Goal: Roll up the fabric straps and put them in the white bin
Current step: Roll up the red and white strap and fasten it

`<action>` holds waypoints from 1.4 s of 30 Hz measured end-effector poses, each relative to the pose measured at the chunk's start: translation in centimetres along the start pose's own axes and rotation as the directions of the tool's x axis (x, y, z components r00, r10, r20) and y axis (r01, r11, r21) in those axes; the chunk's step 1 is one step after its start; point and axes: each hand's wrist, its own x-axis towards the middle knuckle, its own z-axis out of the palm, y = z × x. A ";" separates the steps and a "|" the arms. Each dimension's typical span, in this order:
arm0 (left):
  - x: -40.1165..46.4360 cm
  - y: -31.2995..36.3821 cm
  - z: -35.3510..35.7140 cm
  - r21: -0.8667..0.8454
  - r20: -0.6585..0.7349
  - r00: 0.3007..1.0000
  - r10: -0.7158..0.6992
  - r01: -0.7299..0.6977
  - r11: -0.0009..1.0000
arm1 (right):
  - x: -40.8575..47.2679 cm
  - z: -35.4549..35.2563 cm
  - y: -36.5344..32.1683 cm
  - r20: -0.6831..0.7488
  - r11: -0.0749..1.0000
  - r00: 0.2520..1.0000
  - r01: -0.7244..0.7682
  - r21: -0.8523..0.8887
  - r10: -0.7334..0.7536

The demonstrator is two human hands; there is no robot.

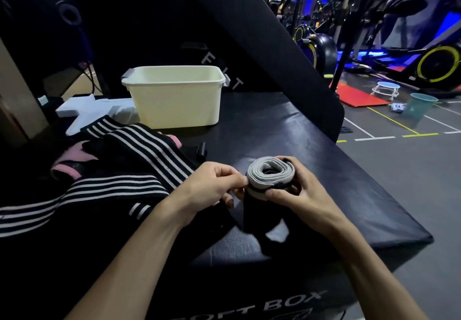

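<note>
I am standing at a large black padded box (287, 132) whose flat top is filling the middle of the view; white lettering on its near face is reading partly as "SOFT BOX". A dark padded panel (262, 45) is leaning up behind it, and beyond that, to the right, exercise bikes (434, 62) are glowing under blue light on a grey floor with a red mat (359, 97).

On the left of the box top, a heap of black fabric straps with white stripes (139, 150) is lying unrolled, spreading toward me, with a pink piece (67, 167) showing beneath them. Behind the heap, toward the far edge, the white bin (174, 95) is sitting upright, well apart from my hands; I cannot see its bottom from here.

Near the front edge, I am holding a rolled grey strap (267, 175) between both hands, its coiled end facing up. My right hand (299, 192) is curling around the roll, thumb pressing its near side and fingers wrapping the far side. My left hand (214, 185) is pinching the roll's left edge between thumb and forefinger. A black tail of the strap (259, 222) is hanging down below the roll onto the box.
</note>
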 end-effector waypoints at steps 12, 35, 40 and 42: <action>1.6 0.0 0.0 0.141 0.047 0.994 -0.103 0.095 0.985 | 0.0 0.5 -0.1 0.026 0.991 0.994 -0.110 0.077 0.109; 0.9 0.4 0.0 0.215 -0.038 0.999 -0.028 0.036 0.976 | 0.9 0.5 -0.3 -0.163 1.000 0.987 0.010 -0.002 -0.010; 0.0 -0.1 -1.2 0.107 0.046 0.997 0.070 -0.074 0.991 | -0.3 -0.4 -0.5 -0.086 0.942 0.992 0.064 -0.329 -0.098; -0.3 -0.3 -2.0 0.079 0.099 0.990 0.100 -0.108 0.991 | -0.4 0.0 -0.7 -0.074 0.905 0.991 0.067 -0.420 -0.108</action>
